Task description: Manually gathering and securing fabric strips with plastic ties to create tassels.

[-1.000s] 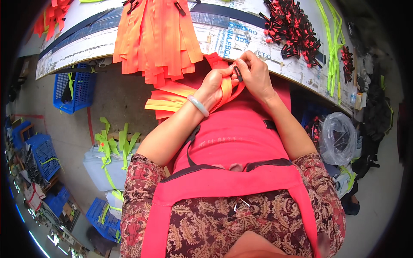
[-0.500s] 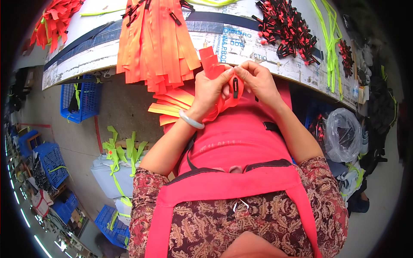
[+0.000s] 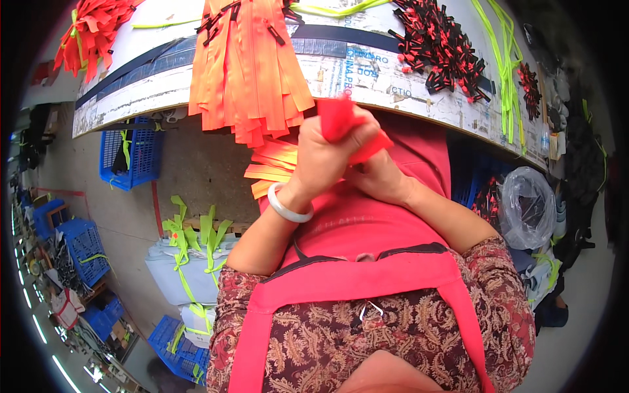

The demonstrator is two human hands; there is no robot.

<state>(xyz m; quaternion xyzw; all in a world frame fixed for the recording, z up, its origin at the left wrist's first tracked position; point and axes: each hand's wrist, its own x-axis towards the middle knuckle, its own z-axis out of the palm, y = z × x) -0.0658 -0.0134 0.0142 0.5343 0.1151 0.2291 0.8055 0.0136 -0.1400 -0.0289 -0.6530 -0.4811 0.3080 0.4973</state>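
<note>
My left hand (image 3: pixel 321 154) is closed around a bunch of orange-red zipper tapes (image 3: pixel 335 121) in front of the table's edge, over my lap. Their upper ends stick up past the fist, blurred by motion. More orange tape ends (image 3: pixel 272 164) fan out to the left, beneath the wrist with the pale bangle. Close against it on the right is my right hand (image 3: pixel 380 175), under a fold of the red-orange tape. Its fingers are hidden, so its grip does not show. Many long orange zippers (image 3: pixel 252 78) with black sliders hang over the table's near edge.
On the white table (image 3: pixel 151 98) lie a heap of black-and-red zipper sliders (image 3: pixel 439 49), neon yellow cords (image 3: pixel 504 78) and a red-orange bundle (image 3: pixel 85 39). Below left stand blue crates (image 3: pixel 131 154) and a tied grey stack (image 3: pixel 177 268). A clear plastic bag (image 3: pixel 526 209) sits at right.
The black slider seen between my hands is now out of sight. My left hand has turned with the tapes, and my right hand has dropped lower, beneath them.
</note>
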